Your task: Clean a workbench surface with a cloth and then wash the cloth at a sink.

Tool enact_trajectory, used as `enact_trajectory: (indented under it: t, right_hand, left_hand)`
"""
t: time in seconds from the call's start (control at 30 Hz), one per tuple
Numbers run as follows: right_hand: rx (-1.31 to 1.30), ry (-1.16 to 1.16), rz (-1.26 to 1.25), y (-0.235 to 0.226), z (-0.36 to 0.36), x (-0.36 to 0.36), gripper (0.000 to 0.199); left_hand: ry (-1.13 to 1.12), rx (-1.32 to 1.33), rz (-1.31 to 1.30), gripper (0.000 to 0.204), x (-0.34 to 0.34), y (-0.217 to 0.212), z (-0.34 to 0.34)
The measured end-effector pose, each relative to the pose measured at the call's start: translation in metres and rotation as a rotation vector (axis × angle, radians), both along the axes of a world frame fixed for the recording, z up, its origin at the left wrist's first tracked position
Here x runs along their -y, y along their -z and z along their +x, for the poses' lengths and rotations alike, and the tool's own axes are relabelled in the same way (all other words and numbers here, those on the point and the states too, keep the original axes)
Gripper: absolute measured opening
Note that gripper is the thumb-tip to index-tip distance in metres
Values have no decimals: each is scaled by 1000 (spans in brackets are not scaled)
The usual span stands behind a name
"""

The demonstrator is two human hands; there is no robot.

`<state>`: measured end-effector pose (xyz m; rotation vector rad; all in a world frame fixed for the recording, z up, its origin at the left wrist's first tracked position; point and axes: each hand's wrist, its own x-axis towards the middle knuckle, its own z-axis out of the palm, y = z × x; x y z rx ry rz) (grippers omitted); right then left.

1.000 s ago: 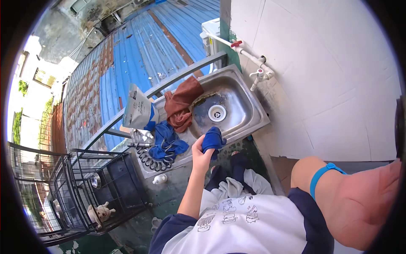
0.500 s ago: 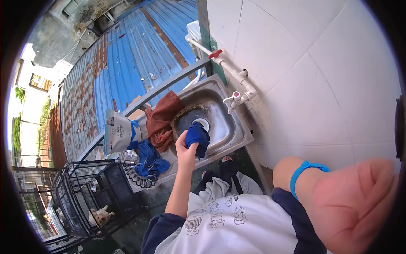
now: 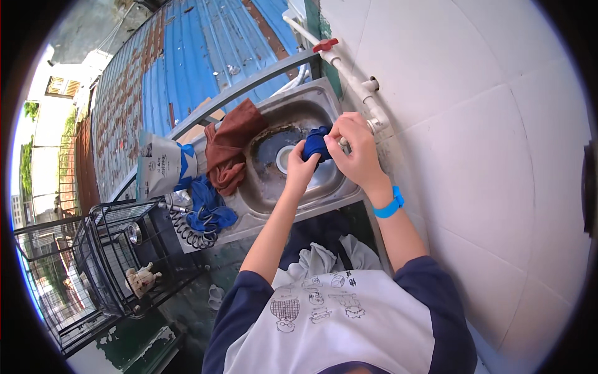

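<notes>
My left hand [image 3: 301, 167] is closed around a bunched dark blue cloth [image 3: 317, 143], held over the stainless steel sink [image 3: 265, 209]. To its right, my right hand [image 3: 358, 149] has its fingers curled at the white tap [image 3: 343, 142] on the wall pipe. Most of the tap is hidden behind that hand, and a small white part shows between thumb and fingers. A blue band is around my right wrist. Below the cloth, a white drain ring [image 3: 282, 163] shows in the basin, which has dark grime along its far left side.
A reddish-brown cloth [image 3: 233, 140] hangs over the sink's left rim. Left of it are a blue cloth [image 3: 208, 209], a black coiled cord [image 3: 193, 234] and a white-and-blue bag [image 3: 162, 165]. A wire cage [image 3: 124, 255] stands lower left. The white pipe has a red-handled valve [image 3: 325, 45].
My right hand has come from the lower right to the tap. My left hand has moved the blue cloth up and right, closer to the tap. The view has shifted slightly.
</notes>
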<state>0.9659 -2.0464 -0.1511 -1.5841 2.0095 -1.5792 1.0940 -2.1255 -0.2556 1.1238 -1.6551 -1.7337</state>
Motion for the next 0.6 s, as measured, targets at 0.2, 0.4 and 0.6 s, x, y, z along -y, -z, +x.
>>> enact_trajectory:
  t: [0.2,0.4,0.6]
  right_hand:
    - [71,-55,-52,-4,2,-13,10]
    - [-4,-64,-28,4,-4,-14,14]
    - [685,632,-113,91,80,-55,17]
  left_hand:
    - [51,-192,400,34,-6,39,-22]
    - [-4,-318,551,43,-27,69,-40]
    - [-3,168,377,50,-26,69,-40]
